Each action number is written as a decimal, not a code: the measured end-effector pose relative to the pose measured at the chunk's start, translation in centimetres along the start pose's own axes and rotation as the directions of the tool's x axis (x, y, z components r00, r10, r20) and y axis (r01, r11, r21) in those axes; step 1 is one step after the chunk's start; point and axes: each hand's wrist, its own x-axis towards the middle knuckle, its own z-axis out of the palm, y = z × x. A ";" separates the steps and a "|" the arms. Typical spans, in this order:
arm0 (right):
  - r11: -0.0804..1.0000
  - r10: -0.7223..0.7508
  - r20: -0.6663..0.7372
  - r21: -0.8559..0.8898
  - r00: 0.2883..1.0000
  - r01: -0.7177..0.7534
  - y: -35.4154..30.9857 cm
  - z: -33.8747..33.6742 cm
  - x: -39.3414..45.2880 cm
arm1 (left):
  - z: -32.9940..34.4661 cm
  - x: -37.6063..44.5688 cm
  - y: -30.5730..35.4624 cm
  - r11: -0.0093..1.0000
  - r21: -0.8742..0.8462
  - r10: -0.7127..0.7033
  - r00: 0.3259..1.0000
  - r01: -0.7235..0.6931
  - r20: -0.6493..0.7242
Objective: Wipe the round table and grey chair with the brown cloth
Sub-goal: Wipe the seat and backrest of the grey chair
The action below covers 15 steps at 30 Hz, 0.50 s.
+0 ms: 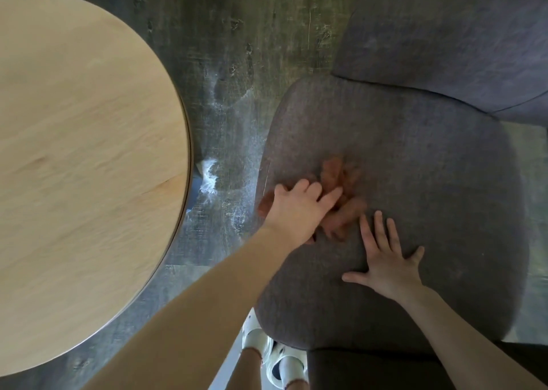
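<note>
A: Far left, round table (89,140), pale wood, bare top; dark scuffed floor (225,93) just beside its rim.

B: And next along?

A: Left hand (299,208) down on the brown cloth (341,182), palm flat, fingers spread and pressing rather than gripping; cloth bunched and blurred on the near-left part of the grey chair (415,182) seat, one edge poking out past the wrist.

B: Touching the seat?

A: Cloth flat against it, yes; pinned under the palm.

B: Further right?

A: Right hand (388,265) planted on the bare seat just beside the cloth, fingers splayed wide, grasping nothing; fingertips close to the cloth, contact impossible to tell.

B: Beyond that?

A: Chair back up at top right; white shoes (267,348) down at the bottom edge, below the seat's front.
</note>
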 end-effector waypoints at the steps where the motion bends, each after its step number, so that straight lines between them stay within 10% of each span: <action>1: 1.000 0.000 0.000 -0.003 1.000 0.000 0.0 0.0 0.0 | 1.1 -1.3 0.1 0.998 0.050 0.025 0.999 -0.027 0.034; 8: 1.000 -0.004 0.026 0.011 1.000 0.003 -0.1 -0.3 -0.6 | 5.3 -10.4 -2.6 0.936 -0.246 -0.190 0.949 0.253 0.251; 12: 1.000 -0.014 0.017 0.009 1.000 0.014 -0.1 -0.2 -0.4 | 2.7 -9.5 -3.0 0.673 -0.685 -0.408 0.913 0.279 -0.028; 15: 1.000 -0.006 0.016 -0.005 1.000 0.006 0.0 -0.1 -0.3 | -0.4 -2.9 -2.9 0.717 -0.665 -0.483 0.836 0.209 -0.259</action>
